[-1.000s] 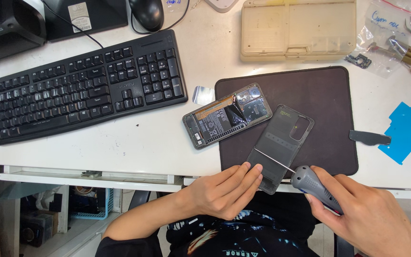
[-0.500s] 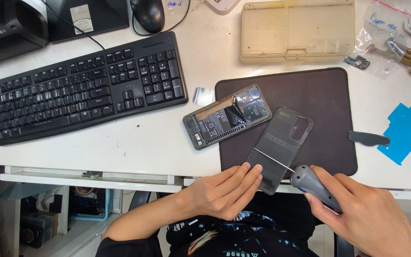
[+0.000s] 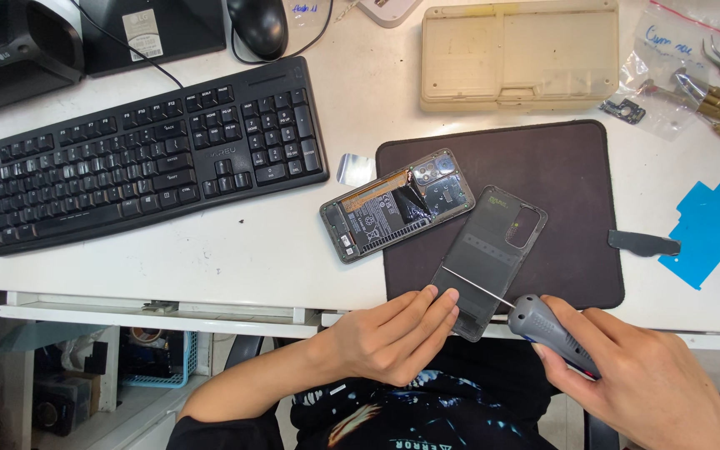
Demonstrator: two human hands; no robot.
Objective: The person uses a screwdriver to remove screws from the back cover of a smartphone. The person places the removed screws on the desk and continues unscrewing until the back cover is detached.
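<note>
Fingers (image 3: 439,302) beside screwdriver (image 3: 543,329), shaft up-left over back cover (image 3: 489,254).

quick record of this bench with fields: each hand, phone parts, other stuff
left hand: left hand steadies the phone back cover at its near end
right hand: right hand grips a grey-handled screwdriver, tip on the cover
phone: opened phone, partly on the dark mat
other: black keyboard, mouse, beige case, blue sheet
</note>
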